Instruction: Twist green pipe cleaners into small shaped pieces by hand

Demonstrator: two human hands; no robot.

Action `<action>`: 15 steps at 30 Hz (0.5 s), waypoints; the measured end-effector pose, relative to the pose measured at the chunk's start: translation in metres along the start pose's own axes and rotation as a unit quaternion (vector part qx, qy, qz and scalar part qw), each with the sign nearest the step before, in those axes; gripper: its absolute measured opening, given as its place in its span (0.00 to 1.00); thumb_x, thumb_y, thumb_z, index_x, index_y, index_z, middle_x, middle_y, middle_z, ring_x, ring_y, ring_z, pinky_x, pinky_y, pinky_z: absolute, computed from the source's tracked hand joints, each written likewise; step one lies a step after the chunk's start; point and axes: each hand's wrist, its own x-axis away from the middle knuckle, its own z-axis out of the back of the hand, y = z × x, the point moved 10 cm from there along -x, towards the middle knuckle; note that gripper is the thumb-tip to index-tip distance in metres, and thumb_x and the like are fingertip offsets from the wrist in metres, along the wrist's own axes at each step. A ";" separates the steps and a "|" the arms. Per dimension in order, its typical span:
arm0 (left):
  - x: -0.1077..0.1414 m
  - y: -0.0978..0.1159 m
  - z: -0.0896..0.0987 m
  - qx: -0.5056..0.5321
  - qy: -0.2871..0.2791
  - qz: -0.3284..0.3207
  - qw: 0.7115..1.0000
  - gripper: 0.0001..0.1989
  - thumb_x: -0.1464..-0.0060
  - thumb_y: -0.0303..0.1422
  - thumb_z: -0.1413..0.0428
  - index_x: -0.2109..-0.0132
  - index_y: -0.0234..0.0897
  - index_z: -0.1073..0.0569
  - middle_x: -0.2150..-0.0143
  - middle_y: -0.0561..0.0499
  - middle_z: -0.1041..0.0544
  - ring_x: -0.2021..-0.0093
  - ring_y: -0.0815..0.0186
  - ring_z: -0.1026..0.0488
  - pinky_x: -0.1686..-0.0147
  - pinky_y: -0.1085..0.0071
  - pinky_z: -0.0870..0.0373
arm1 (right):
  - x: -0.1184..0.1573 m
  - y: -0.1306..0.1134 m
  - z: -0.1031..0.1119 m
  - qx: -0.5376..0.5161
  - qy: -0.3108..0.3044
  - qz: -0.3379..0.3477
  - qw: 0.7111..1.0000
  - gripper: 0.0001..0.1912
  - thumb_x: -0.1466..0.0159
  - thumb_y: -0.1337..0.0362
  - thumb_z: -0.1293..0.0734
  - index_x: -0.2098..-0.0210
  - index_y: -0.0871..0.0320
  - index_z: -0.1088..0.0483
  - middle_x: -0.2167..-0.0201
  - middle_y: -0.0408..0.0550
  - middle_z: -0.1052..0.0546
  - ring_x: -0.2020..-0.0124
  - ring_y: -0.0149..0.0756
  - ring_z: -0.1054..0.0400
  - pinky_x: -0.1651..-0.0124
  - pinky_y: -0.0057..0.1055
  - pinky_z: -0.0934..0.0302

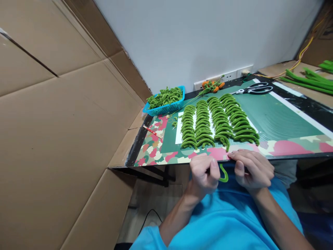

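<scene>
My left hand (205, 172) is closed in a pinch at the near edge of the table. From beside its thumb a bright green pipe cleaner (225, 176) sticks out, bent into a hook. Close by on the right, my right hand (253, 169) has its fingers curled and pressed together; what they hold, if anything, is hidden. Just beyond both hands, four columns of curved green pipe-cleaner pieces (203, 122) lie on a white sheet (179, 133). One curl at the front of the third column hangs toward the table edge.
A blue basket (161, 110) full of green pieces stands at the back left. Behind the columns lie orange flowers (215, 86) and black-handled scissors (256, 89). Long green stems (308, 81) rest at the far right. A cardboard wall (85, 114) rises on the left.
</scene>
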 end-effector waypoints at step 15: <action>-0.022 -0.013 -0.058 -0.112 -0.380 0.059 0.916 0.20 0.28 0.37 0.47 0.70 0.39 0.24 0.73 0.52 0.20 0.72 0.67 0.25 0.71 0.68 0.45 | 0.005 0.002 0.001 0.021 0.002 0.001 1.000 0.08 0.34 0.75 0.32 0.59 0.60 0.22 0.68 0.48 0.17 0.67 0.38 0.20 0.58 0.34 0.25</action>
